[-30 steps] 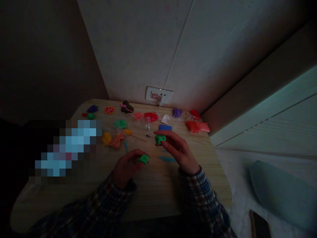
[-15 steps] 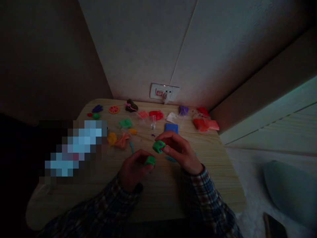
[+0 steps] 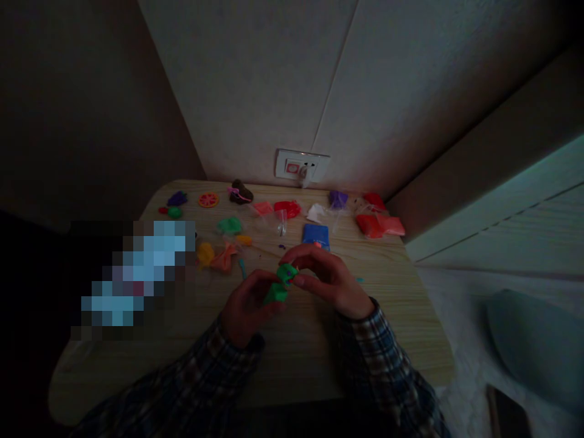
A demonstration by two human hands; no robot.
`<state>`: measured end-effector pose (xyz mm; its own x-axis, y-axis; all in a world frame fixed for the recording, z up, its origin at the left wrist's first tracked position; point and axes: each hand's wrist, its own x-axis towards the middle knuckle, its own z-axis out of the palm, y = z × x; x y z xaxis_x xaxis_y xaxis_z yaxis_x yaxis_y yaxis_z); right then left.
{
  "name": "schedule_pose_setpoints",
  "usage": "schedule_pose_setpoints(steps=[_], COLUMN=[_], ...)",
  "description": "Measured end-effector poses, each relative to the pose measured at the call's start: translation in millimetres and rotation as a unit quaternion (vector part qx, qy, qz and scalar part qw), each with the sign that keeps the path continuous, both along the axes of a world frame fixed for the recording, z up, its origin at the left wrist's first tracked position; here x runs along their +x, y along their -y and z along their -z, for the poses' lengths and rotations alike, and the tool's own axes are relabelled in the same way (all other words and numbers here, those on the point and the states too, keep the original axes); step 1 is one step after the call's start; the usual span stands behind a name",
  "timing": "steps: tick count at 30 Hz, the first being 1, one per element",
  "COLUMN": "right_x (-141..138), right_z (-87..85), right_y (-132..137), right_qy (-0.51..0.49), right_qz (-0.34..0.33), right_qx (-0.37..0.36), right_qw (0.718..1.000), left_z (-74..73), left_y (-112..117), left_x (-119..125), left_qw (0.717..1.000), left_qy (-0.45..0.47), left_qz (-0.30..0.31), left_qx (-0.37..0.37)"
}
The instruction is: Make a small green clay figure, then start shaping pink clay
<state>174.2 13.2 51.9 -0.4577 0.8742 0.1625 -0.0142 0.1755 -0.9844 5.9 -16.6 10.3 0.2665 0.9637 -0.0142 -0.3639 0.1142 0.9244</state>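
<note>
No text can be read; the reddish mark [image 3: 292, 168] on the wall socket [image 3: 302, 163] is too small.

Your left hand [image 3: 246, 311] pinches a green lump [image 3: 277, 294]. Your right hand [image 3: 336, 283] holds a green piece [image 3: 287, 272] with little purple spots, close to the lump; it is hard to see if they touch. On your wooden table [image 3: 292, 371], a blue pack [image 3: 316, 233] lies just past your right hand. A red and orange wheel [image 3: 208, 199] sits near a brown lump [image 3: 241, 193].
</note>
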Motion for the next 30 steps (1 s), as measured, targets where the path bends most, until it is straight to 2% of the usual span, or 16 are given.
schedule_pose_setpoints(steps=[4,10,13,19,24,30], right_x=[-0.1,-0.6,0.0,1.6,0.4,0.9], right_z=[1.0,1.1,0.2,-1.1,1.1,5.3], right_y=[0.0,0.3,0.2,0.2,-1.1,-3.4], right_qy=[0.002,-0.026,-0.038,-0.044,-0.063,-0.061], right_qz=[-0.003,-0.015,-0.016,0.000,-0.009,0.018], right_qx=[0.000,-0.022,-0.032,-0.054,-0.079,-0.083], right_qw=[1.000,0.999,0.999,0.998,0.995,0.994], left_z=[5.8,14.0,12.2,7.2,4.1,4.1], left_y=[-1.4,-2.3,-3.0,-1.8,-3.4,-4.8], left_x=[-1.6,-1.7,-0.7,0.4,-1.6,-2.9], left_qw=[1.000,0.993,0.993,0.989,0.968,0.953], left_qy=[-0.010,0.046,0.053,0.063,0.149,0.169], left_qz=[-0.003,0.029,0.030,0.076,0.113,0.157], left_qx=[-0.017,-0.106,-0.102,-0.111,-0.167,-0.195])
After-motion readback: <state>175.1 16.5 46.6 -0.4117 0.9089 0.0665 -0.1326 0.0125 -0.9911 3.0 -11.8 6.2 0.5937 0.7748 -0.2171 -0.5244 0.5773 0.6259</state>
